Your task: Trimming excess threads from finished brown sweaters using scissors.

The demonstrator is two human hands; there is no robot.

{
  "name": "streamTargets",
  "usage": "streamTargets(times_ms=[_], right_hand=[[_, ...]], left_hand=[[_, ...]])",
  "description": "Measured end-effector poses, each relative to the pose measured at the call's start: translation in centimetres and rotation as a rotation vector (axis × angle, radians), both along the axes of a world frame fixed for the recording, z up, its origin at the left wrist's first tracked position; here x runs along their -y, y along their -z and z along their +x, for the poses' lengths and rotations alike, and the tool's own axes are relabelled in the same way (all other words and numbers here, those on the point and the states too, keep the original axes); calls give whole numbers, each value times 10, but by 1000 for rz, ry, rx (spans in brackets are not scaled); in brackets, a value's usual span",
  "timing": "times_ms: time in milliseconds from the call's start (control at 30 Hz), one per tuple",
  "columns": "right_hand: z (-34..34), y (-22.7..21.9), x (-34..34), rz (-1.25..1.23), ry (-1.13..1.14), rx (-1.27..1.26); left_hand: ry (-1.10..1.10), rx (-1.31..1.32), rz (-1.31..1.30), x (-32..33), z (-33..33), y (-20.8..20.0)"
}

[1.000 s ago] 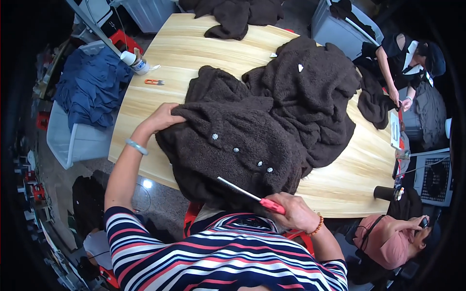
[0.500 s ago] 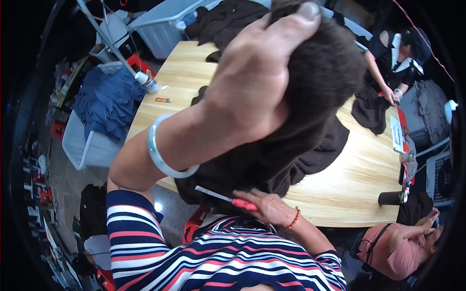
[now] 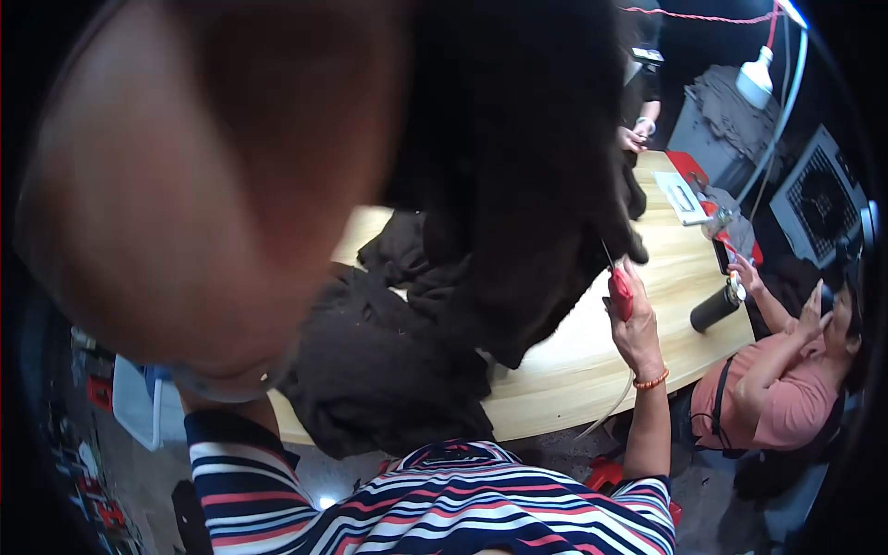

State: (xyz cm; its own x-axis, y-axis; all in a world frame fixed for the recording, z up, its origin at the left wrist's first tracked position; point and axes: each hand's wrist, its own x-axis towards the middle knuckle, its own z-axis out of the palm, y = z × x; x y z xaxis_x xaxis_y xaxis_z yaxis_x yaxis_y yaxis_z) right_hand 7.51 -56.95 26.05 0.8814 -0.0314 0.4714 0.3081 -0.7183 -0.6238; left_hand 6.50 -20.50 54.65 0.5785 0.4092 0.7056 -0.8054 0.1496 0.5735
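- Left hand: huge and blurred, right up against the camera, filling the upper left; raised with the lifted coat; finger state cannot be told; a pale bracelet round the wrist.
- Coat: dark, fuzzy, lifted off the table and hanging in the upper middle, its lower edge drooping toward the pile beneath.
- Pile: more dark fuzzy garments heaped on the near left part of the table, spilling over the near edge.
- Table: light wood, rounded, bare at its right part.
- Striped top: red, white and navy, across the lower edge.
- Seated person: pink shirt, at the right end of the table, hands up near the face.
- Right hand: raised just right of the hanging coat, fingers closed round the red handle of a tool; its thin metal tip pointing up, touching or close to the coat's edge; an orange bead bracelet on the wrist.
- Bottle: dark, cylindrical, lying near the table's right edge.
- Another person's hands: at the far side, partly hidden by the coat.
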Motion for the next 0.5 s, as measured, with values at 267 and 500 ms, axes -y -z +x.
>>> streamTargets(times_ms=[267, 500], right_hand=[[15, -13, -46, -46, -378, -167], [11, 65, -69, -232, -561, -525]], left_hand=[[-477, -175, -100, -109, -6, 63], [-544, -1145, -705, -331, -114, 433]])
